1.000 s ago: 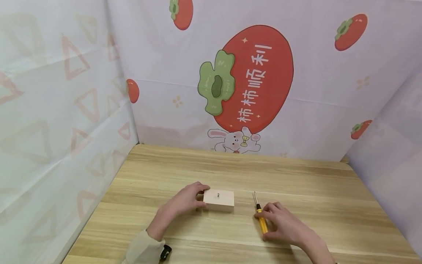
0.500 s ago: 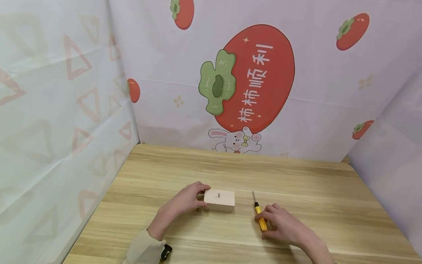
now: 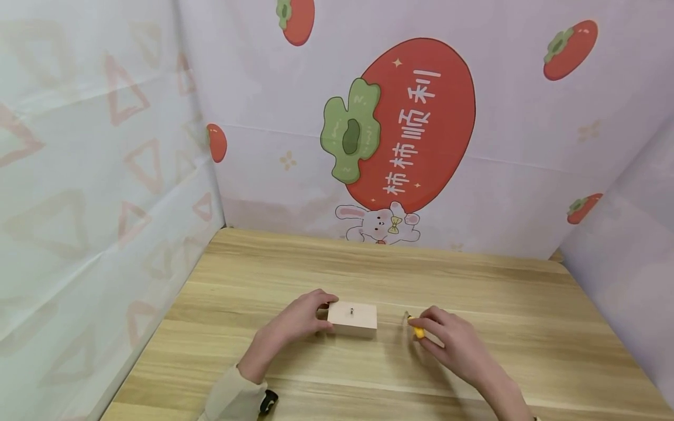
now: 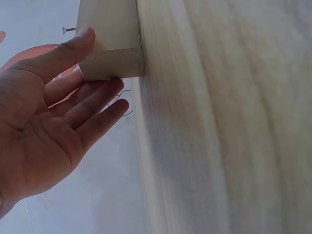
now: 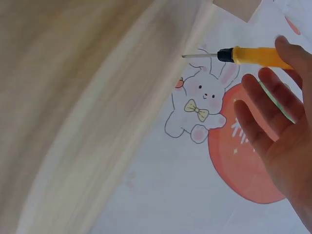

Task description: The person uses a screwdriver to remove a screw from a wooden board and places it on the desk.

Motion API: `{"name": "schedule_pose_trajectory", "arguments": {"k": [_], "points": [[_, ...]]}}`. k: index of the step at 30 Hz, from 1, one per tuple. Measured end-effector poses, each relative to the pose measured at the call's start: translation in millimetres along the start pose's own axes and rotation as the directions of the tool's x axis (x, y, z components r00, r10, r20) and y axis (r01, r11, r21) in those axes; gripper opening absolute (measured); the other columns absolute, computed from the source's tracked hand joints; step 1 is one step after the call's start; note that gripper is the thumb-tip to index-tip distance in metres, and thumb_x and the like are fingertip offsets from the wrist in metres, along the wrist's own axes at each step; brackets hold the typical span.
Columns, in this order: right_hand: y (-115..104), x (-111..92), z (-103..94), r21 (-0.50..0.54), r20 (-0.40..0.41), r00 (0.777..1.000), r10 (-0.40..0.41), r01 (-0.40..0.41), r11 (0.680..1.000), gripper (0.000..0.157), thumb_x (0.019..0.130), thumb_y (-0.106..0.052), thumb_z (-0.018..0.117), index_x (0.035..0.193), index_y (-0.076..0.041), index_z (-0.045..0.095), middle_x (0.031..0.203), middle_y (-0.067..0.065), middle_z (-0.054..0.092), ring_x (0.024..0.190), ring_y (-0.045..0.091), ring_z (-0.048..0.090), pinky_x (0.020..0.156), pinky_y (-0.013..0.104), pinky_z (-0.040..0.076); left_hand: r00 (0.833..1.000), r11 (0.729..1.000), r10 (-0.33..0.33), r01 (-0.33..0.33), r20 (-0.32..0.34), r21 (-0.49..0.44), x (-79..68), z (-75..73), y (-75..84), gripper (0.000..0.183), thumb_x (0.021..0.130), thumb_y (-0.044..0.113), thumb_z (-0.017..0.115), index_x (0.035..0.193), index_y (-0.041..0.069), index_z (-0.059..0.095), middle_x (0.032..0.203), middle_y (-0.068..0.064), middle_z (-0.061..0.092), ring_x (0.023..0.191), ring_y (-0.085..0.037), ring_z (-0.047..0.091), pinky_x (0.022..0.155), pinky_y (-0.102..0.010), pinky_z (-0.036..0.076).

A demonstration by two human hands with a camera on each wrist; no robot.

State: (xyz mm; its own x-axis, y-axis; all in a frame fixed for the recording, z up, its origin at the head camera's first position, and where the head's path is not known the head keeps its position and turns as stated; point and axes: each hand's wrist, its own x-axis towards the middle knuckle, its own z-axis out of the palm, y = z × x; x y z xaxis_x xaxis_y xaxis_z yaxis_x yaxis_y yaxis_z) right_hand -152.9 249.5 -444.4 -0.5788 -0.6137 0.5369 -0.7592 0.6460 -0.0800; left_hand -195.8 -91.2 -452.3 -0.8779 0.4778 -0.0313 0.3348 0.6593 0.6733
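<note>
From my head, the farthest, widest view looks forward and down over my left hand [image 3: 297,320] and right hand [image 3: 455,345], worktop [image 3: 505,304] at six o'clock, backdrop [image 3: 258,193] at twelve. My left wrist's view is close and sideways, the wooden block [image 4: 109,29] at eleven; the head sees that too. My right wrist's, near and slanted, shares the screwdriver [image 5: 258,56], at two, with the head.

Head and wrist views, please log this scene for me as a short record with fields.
Left hand: pinches left end of pale rectangular wooden block
Right hand: holds yellow-handled, metal-shafted screwdriver by its handle
Block: on light wood-grain table
Small silver metal screw: stands up from block's top
Screwdriver: tip angled down, apart from screw
</note>
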Motion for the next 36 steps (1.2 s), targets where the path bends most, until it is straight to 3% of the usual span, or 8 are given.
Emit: {"name": "schedule_pose_trajectory", "arguments": {"k": [7, 10, 15, 17, 21, 24, 30, 36], "points": [[-3, 12, -1.1, 0.014, -0.088, 0.995, 0.046, -0.045, 0.999, 0.026, 0.082, -0.022, 0.081, 0.106, -0.017, 0.073, 0.098, -0.012, 0.068, 0.065, -0.003, 0.058, 0.053, 0.010, 0.043, 1.000, 1.000, -0.003, 0.003, -0.003, -0.005, 0.1, 1.6, -0.5, 0.059, 0.082, 0.020, 0.081, 0.135, 0.004, 0.059, 0.123, -0.007, 0.064, 0.119, -0.025, 0.062, 0.100, -0.042, 0.051], [-5, 15, -0.5, 0.027, -0.110, 0.991, 0.073, -0.071, 0.997, 0.029, 0.079, -0.021, 0.083, 0.106, -0.017, 0.073, 0.093, -0.013, 0.069, 0.064, -0.005, 0.057, 0.052, 0.009, 0.042, 1.000, 1.000, 0.000, 0.000, -0.002, -0.012, -0.4, 1.4, -0.1, 0.059, 0.082, 0.020, 0.081, 0.134, 0.003, 0.059, 0.123, -0.007, 0.064, 0.119, -0.026, 0.062, 0.100, -0.042, 0.051], [-8, 23, -0.9, 0.046, -0.129, 0.987, 0.098, -0.093, 0.995, 0.033, 0.094, -0.043, 0.065, 0.111, -0.016, 0.072, 0.089, -0.014, 0.067, 0.066, -0.003, 0.059, 0.055, 0.011, 0.046, 1.000, 1.000, 0.003, -0.003, -0.003, -0.020, -1.3, 0.8, 0.0, 0.058, 0.082, 0.018, 0.081, 0.133, 0.002, 0.060, 0.122, -0.009, 0.064, 0.118, -0.028, 0.062, 0.100, -0.044, 0.051], [-9, 27, -1.8, 0.041, -0.127, 0.987, 0.098, -0.094, 0.995, 0.036, 0.095, -0.045, 0.062, 0.115, -0.016, 0.071, 0.087, -0.015, 0.067, 0.067, -0.002, 0.059, 0.056, 0.013, 0.048, 1.000, 1.000, 0.002, -0.002, -0.003, -0.018, -1.5, 0.6, -0.1, 0.057, 0.082, 0.018, 0.081, 0.133, 0.002, 0.060, 0.121, -0.008, 0.064, 0.118, -0.028, 0.062, 0.099, -0.044, 0.051], [-14, 39, -3.6, 0.049, -0.148, 0.985, 0.092, -0.086, 0.995, 0.049, 0.079, -0.023, 0.084, 0.124, -0.012, 0.066, 0.085, -0.011, 0.069, 0.071, 0.004, 0.066, 0.060, 0.019, 0.055, 1.000, 1.000, -0.003, 0.003, -0.002, -0.014, -1.0, 1.2, -1.1, 0.057, 0.082, 0.020, 0.082, 0.133, 0.003, 0.060, 0.121, -0.007, 0.063, 0.118, -0.026, 0.062, 0.099, -0.043, 0.051], [-18, 50, -4.2, 0.082, -0.188, 0.977, 0.096, -0.082, 0.993, 0.062, 0.067, -0.007, 0.089, 0.123, -0.007, 0.064, 0.083, -0.006, 0.071, 0.071, 0.008, 0.068, 0.061, 0.021, 0.057, 1.000, 1.000, -0.005, 0.005, -0.001, -0.018, -0.7, 1.7, -1.6, 0.058, 0.082, 0.020, 0.082, 0.133, 0.004, 0.060, 0.121, -0.006, 0.063, 0.117, -0.025, 0.062, 0.099, -0.042, 0.051], [-25, 69, -3.8, 0.170, -0.253, 0.961, 0.111, -0.069, 0.983, 0.045, 0.073, -0.007, 0.086, 0.112, -0.004, 0.065, 0.085, -0.001, 0.073, 0.071, 0.012, 0.070, 0.061, 0.019, 0.057, 1.000, 1.000, 0.004, -0.004, -0.001, -0.017, 0.1, 1.6, -0.9, 0.058, 0.082, 0.021, 0.082, 0.133, 0.005, 0.060, 0.120, -0.006, 0.063, 0.117, -0.026, 0.062, 0.099, -0.043, 0.051], [-33, 87, -2.3, 0.234, -0.283, 0.954, 0.099, -0.031, 0.972, 0.047, 0.069, -0.002, 0.087, 0.110, -0.001, 0.065, 0.085, 0.003, 0.074, 0.071, 0.014, 0.070, 0.061, 0.021, 0.058, 1.000, 1.000, -0.005, 0.005, 0.001, -0.018, 1.4, 1.5, -1.0, 0.058, 0.082, 0.021, 0.082, 0.134, 0.006, 0.060, 0.121, -0.005, 0.063, 0.118, -0.026, 0.061, 0.100, -0.043, 0.050]]}}
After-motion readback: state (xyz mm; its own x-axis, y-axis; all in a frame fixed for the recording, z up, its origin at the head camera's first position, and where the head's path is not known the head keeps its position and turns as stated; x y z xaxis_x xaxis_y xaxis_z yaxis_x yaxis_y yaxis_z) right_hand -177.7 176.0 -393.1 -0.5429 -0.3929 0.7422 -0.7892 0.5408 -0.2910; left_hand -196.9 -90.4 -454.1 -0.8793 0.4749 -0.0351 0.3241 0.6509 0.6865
